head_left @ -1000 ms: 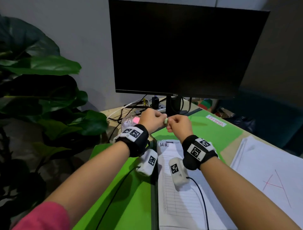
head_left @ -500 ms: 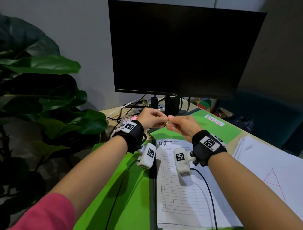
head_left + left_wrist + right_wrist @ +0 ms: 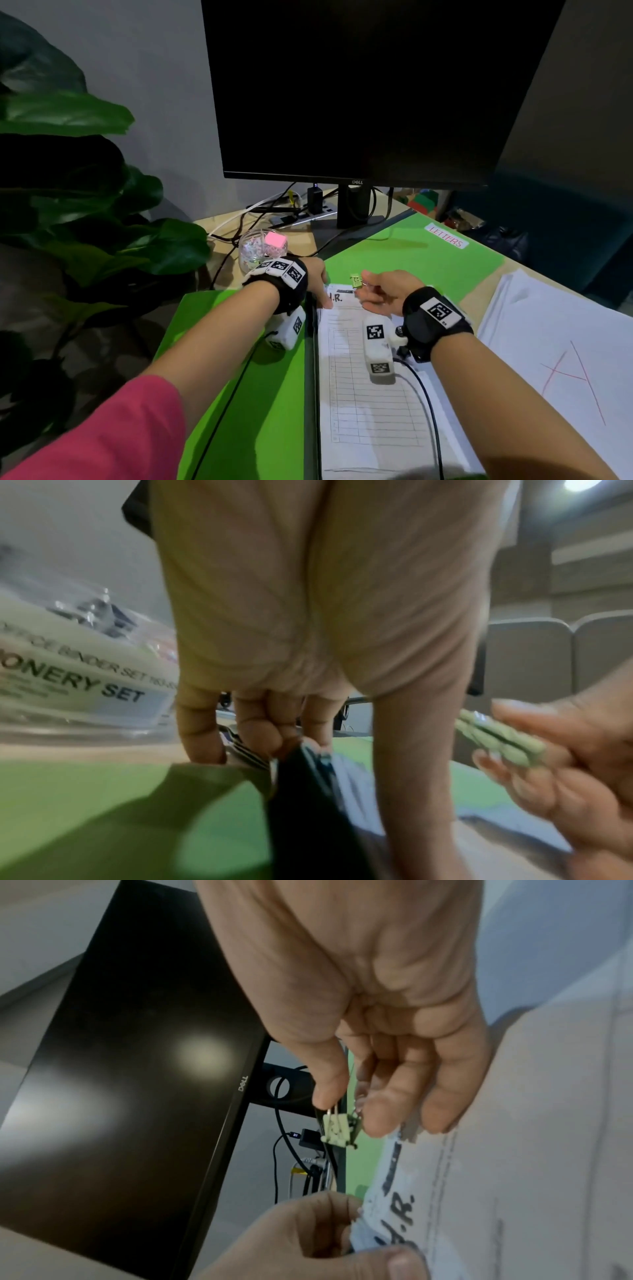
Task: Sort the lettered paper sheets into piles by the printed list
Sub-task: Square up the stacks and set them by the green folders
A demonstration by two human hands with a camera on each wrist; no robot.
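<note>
1. Green folders cover much of the desk (image 3: pixel 219 222): one (image 3: pixel 274 394) lies under the left forearm, and another (image 3: pixel 411 253), labelled "LETTERS", sits near the far edge in front of the monitor (image 3: pixel 359 89).
2. Between them lies the printed list (image 3: pixel 370 394), a ruled sheet headed "H.R." at its far end.
3. Left hand (image 3: pixel 313 279) grips the far left corner of that list — thumb on top of the paper and fingers curled under its edge, as the right wrist view shows.
4. Right hand (image 3: pixel 387 291) hovers just above the far edge of the list, thumb and forefinger pinching the wire handles of a pale green binder clip (image 3: pixel 356 280); the other fingers hang loosely.
5. Lettered sheets (image 3: pixel 565 349) are stacked at the right edge of the desk — the top one bears a red "A".
6. Near the far left corner stands a clear tub of stationery (image 3: pixel 258 251), with a leafy plant (image 3: pixel 85 192) beyond that edge.
</note>
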